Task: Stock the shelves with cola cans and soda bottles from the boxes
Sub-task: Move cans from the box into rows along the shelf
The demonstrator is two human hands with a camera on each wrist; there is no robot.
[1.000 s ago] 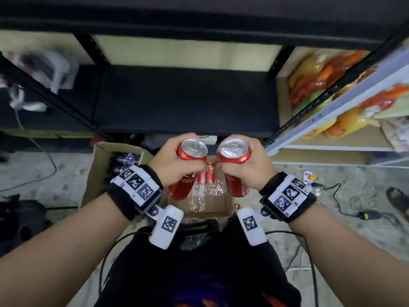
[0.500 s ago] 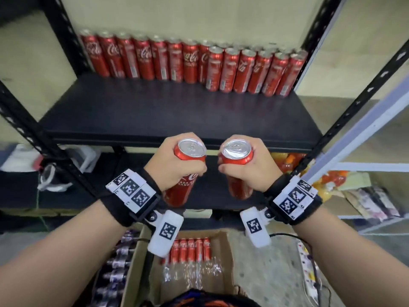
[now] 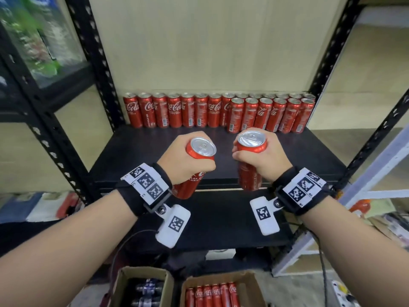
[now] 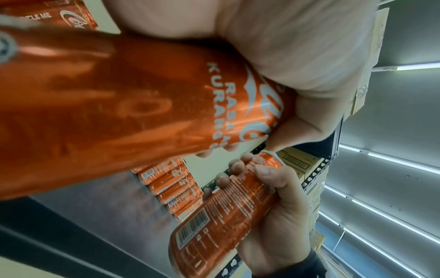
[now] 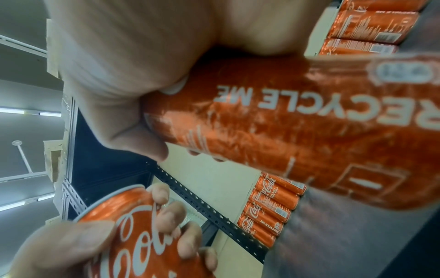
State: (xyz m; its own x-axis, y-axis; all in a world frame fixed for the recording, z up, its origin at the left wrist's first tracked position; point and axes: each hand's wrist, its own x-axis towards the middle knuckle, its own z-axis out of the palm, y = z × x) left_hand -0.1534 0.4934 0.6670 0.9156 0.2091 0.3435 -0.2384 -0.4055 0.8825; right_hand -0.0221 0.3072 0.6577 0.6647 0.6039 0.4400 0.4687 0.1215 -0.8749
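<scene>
Facing the shelf [image 3: 155, 149], I see bare board from its front edge up to the can rows [image 3: 219, 113] at the back wall. My left hand [image 3: 183, 160] wraps one can [image 3: 200, 151]; my right hand [image 3: 263, 156] wraps a second can [image 3: 251, 140], both over the bare front. Below, two boxes: one [image 3: 250, 282] shows five cans, the other [image 3: 124, 282] dark bottles.

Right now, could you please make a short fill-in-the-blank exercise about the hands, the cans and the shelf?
1. Each hand grips one red cola ____.
2. The left hand holds its can ____ the black shelf, not on it.
3. The second, front row of cans stands on the shelf's ____ side.
4. The box of cans sits ____ the shelf.

Missing words: can; above; right; below
</scene>
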